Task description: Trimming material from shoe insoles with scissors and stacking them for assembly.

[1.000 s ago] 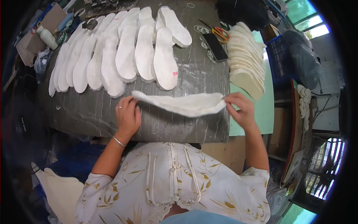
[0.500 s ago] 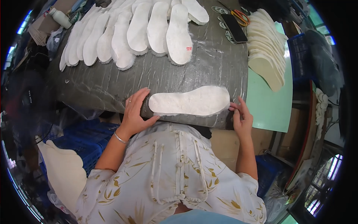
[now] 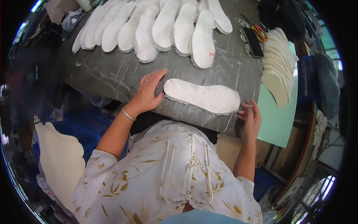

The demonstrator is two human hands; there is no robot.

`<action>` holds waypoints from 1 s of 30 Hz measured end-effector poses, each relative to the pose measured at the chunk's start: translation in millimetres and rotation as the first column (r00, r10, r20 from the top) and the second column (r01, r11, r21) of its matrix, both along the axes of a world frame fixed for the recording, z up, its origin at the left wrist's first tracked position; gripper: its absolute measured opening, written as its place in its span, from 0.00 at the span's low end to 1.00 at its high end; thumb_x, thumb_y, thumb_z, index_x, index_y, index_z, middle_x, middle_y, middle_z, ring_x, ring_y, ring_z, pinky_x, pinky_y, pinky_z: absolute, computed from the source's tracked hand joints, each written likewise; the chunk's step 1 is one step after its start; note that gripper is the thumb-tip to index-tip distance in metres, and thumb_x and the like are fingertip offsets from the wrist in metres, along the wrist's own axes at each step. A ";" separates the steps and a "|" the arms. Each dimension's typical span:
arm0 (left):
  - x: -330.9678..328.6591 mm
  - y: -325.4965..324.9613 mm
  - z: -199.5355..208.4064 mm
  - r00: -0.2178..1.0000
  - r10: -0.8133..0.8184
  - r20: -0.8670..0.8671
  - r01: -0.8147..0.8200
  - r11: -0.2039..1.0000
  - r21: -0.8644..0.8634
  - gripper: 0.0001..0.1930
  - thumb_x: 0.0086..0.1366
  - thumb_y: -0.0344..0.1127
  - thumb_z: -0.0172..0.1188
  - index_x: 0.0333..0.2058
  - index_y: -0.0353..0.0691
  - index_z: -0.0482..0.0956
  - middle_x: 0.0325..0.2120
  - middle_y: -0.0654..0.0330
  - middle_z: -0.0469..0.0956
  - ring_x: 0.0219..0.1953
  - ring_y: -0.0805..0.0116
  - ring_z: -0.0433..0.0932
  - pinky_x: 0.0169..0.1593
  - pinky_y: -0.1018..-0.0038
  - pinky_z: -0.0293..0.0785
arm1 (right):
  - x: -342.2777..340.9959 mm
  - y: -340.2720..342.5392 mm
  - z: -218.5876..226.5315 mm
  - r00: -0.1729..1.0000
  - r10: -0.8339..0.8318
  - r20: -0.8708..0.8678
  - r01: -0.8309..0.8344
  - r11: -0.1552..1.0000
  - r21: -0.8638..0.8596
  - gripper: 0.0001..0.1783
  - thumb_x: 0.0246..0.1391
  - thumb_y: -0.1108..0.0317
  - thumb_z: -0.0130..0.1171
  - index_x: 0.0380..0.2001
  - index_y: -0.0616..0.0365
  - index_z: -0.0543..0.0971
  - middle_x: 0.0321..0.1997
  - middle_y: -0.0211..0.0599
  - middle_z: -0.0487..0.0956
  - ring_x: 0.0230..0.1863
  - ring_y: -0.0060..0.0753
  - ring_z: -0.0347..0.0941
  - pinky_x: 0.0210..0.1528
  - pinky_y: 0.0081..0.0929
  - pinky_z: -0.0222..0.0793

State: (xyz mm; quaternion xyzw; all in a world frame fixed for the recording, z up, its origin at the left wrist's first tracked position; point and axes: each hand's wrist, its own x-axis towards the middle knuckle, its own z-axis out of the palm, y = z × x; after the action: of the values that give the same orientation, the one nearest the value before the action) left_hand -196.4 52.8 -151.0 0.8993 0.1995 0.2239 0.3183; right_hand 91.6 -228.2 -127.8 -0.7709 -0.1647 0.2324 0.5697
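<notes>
A white fleece-backed insole (image 3: 203, 96) lies flat near the table's front edge, its smooth face up and grey-white fluff showing along its lower side. My left hand (image 3: 149, 91) rests on the table beside the insole's narrow end, fingers stretched out and the thumb close to its edge. At the wide end is my right hand (image 3: 251, 115), fingers loosely bent and apart, the tips close to the insole's rim. Whether those tips touch it, I cannot tell. Neither hand grips anything. Farther back, a row of several similar insoles (image 3: 164, 28) overlaps across the table.
The dark, plastic-covered table (image 3: 108, 76) spans the middle. At its right are a black phone (image 3: 253, 43), orange-handled scissors (image 3: 260, 33) and a stack of cream pieces (image 3: 279, 63) on a green board (image 3: 278, 121). A blue crate (image 3: 99, 130) and cream sheets (image 3: 59, 156) sit lower left.
The whole view has turned and shifted, so the table and its contents appear farther right and tilted. Both hands stay at the insole's two ends; my right fingers look slightly more spread.
</notes>
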 end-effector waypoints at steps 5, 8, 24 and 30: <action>-63.9 4.1 7.1 0.956 0.294 -0.007 -0.294 0.955 0.042 0.33 0.51 0.23 0.58 0.60 0.37 0.65 0.60 0.49 0.65 0.62 0.51 0.64 0.65 0.61 0.57 | 6.6 -10.6 16.6 0.952 -0.101 0.288 0.097 0.995 0.026 0.21 0.62 0.75 0.46 0.59 0.61 0.68 0.49 0.39 0.76 0.31 0.21 0.72 0.34 0.19 0.71; -101.1 -16.4 9.0 0.830 0.531 0.171 -0.548 0.834 0.070 0.22 0.52 0.22 0.60 0.49 0.35 0.75 0.49 0.49 0.75 0.53 0.52 0.73 0.58 0.66 0.68 | -5.5 10.0 35.6 0.888 -0.042 0.457 0.005 0.997 0.082 0.23 0.60 0.78 0.48 0.59 0.62 0.69 0.48 0.37 0.76 0.31 0.20 0.70 0.34 0.18 0.69; -270.2 -128.5 103.2 0.263 0.937 -0.229 -0.819 0.342 0.460 0.21 0.45 0.30 0.71 0.39 0.39 0.73 0.43 0.54 0.72 0.47 0.54 0.71 0.47 0.65 0.67 | -171.8 151.4 60.5 0.435 0.610 0.663 -0.801 0.598 -0.025 0.16 0.54 0.82 0.54 0.47 0.65 0.75 0.44 0.45 0.76 0.27 0.26 0.71 0.29 0.20 0.69; -292.8 -126.2 112.2 0.361 0.930 0.071 -0.887 0.318 0.335 0.08 0.47 0.26 0.68 0.26 0.39 0.78 0.36 0.55 0.76 0.40 0.56 0.74 0.43 0.66 0.72 | -169.1 156.9 57.5 0.404 0.633 0.660 -0.818 0.573 -0.049 0.15 0.57 0.79 0.53 0.48 0.65 0.76 0.46 0.42 0.76 0.27 0.22 0.73 0.29 0.18 0.69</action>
State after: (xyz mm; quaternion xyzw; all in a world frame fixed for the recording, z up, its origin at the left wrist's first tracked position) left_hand -489.2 -73.4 -38.8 0.6816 0.6519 0.3313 -0.0255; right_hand -77.5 -71.3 -70.3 -0.5580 -0.6924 0.1693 0.4249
